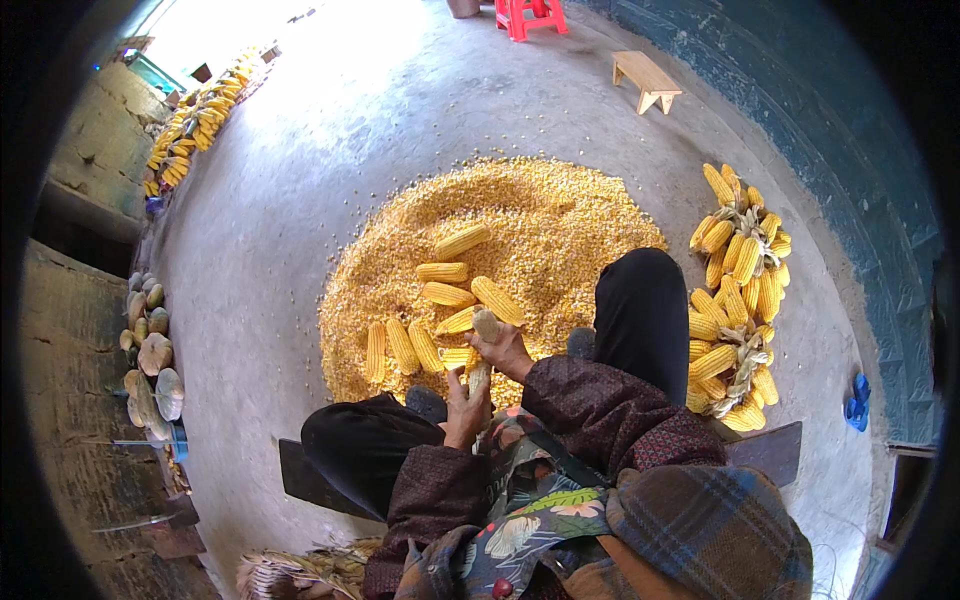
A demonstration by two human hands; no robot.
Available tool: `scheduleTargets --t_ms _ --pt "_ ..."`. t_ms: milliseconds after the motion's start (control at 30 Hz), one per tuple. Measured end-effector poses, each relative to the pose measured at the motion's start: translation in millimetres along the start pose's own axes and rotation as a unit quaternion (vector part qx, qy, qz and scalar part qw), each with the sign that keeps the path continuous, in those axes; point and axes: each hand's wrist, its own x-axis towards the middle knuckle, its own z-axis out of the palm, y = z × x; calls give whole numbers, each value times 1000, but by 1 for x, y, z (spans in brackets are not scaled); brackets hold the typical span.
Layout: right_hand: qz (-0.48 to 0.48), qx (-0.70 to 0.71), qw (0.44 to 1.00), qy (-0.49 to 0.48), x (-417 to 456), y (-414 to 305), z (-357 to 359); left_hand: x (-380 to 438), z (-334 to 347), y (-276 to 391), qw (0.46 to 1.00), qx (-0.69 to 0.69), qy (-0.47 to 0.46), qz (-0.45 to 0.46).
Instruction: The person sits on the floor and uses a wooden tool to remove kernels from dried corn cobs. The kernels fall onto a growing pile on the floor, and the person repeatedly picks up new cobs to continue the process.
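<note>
Near the lower middle of the view, my left hand (pixel 466 411) grips a partly stripped corn cob (pixel 478 379) whose far end still bears yellow kernels. Just to its right, my right hand (pixel 510 352) is closed around a bare, pale corn cob (pixel 486 325), which crosses close to the other cob. Several yellow ears of corn (pixel 403 346) lie in front of and to the left of my hands, on a broad heap of loose corn kernels (pixel 555 217). One ear (pixel 496 300) rests right beyond my right hand.
Bundled ears of corn (pixel 745 259) lie at the right by a wooden bench (pixel 769 454) under me. A small wooden stool (pixel 645 73) and a red plastic stool (pixel 529 16) stand farther off. Gourds or squashes (pixel 155 354) line the left wall. A blue bag-like thing (pixel 857 403) lies far right.
</note>
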Motion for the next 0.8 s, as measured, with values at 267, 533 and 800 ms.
scheduleTargets --t_ms 267,533,800 --pt "294 265 913 -100 1 -20 -9 9 -1 -9 991 -116 -37 -49" --pt "109 -179 978 -18 -12 -17 2 6 7 -13 987 -104 -100 -78" --pt "321 267 906 -69 4 -14 -15 10 1 -15 985 -136 -69 -75"
